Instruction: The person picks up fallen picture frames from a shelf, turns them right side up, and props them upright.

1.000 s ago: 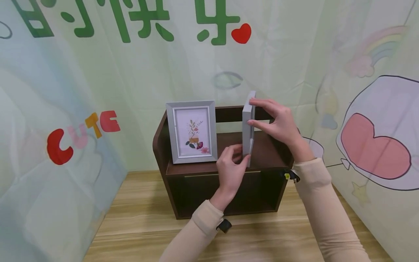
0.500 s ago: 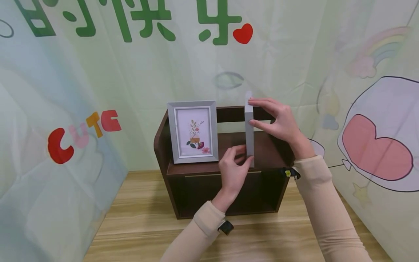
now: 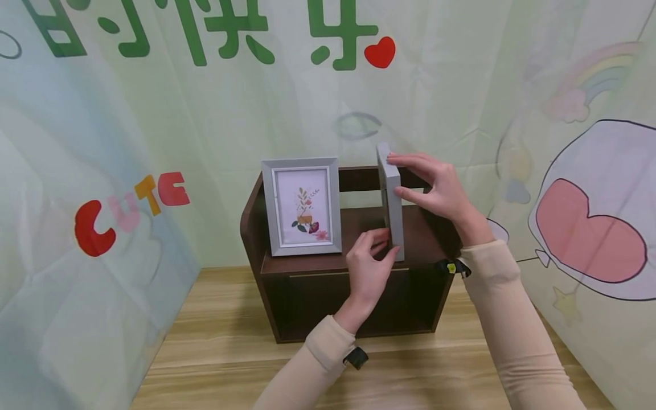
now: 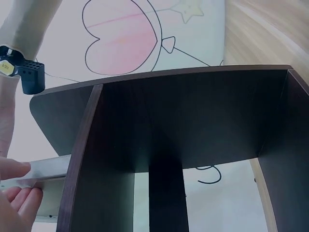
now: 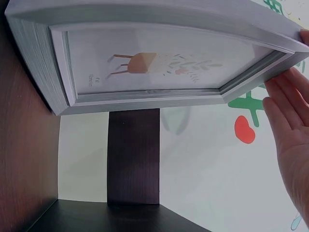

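Two grey picture frames stand on the upper shelf of a dark brown rack. The left frame (image 3: 334, 205) faces forward, showing a flower print. Nearly edge-on at the right is a second picture frame (image 3: 396, 222), held between both hands. My left hand (image 3: 368, 270) pinches its lower near edge, thumb in front and fingers on the left side. Higher up, my right hand (image 3: 435, 185) grips the top corner, fingertips on the top edge and thumb on the near edge. In the right wrist view, this frame's picture side (image 5: 188, 48) shows a chair and leaf print.
The rack (image 3: 251, 239) has raised sides, a back rail (image 3: 359, 178) and a lower compartment (image 3: 307, 302). It stands on a wood-grain surface (image 3: 215, 341). A printed cloth backdrop (image 3: 215, 125) surrounds it behind and on both sides.
The held frame has turned on its upright axis: its near edge swung right and its far edge left, so its left side now shows. My left hand shifted slightly right with it.
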`<act>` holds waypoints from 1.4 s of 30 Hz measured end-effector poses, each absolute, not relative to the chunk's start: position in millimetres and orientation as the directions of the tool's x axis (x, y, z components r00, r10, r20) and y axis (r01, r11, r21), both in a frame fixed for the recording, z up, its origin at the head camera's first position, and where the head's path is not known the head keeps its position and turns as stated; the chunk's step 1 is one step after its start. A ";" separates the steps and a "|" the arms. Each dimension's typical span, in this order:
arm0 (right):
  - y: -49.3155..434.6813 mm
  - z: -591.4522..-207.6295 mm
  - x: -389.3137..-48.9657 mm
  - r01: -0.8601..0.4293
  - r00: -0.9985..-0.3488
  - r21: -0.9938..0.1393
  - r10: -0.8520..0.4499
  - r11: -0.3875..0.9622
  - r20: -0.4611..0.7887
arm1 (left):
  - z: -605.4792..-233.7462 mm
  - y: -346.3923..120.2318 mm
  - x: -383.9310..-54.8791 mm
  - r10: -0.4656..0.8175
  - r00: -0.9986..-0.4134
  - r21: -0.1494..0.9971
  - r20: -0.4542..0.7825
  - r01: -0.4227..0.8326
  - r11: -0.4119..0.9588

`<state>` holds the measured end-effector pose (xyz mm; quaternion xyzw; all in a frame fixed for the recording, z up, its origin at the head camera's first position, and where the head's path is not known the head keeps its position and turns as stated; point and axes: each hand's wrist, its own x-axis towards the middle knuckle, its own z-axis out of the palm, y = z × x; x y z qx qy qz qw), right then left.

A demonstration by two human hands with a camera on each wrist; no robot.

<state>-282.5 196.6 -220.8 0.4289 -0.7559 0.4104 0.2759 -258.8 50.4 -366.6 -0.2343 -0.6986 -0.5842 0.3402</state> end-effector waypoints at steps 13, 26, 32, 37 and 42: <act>199.4 -223.3 -284.7 -0.874 -0.485 -0.407 -0.416 0.266 0.769 | -372.5 47.5 -260.6 -0.075 -0.642 0.638 0.763 0.729 0.249; 200.0 -224.3 -284.7 -0.869 -0.494 -0.421 -0.396 0.261 0.774 | -373.8 49.0 -260.8 -0.055 -0.682 0.666 0.729 0.689 0.286; 201.0 -224.8 -285.2 -0.868 -0.495 -0.423 -0.397 0.260 0.773 | -375.8 49.2 -261.6 -0.054 -0.692 0.677 0.720 0.683 0.272; 201.7 -225.4 -286.1 -0.870 -0.492 -0.424 -0.395 0.251 0.776 | -375.6 50.3 -261.9 -0.053 -0.699 0.684 0.713 0.677 0.272; 202.5 -225.7 -286.8 -0.874 -0.486 -0.417 -0.393 0.251 0.781 | -374.4 50.3 -262.5 -0.055 -0.702 0.686 0.710 0.673 0.277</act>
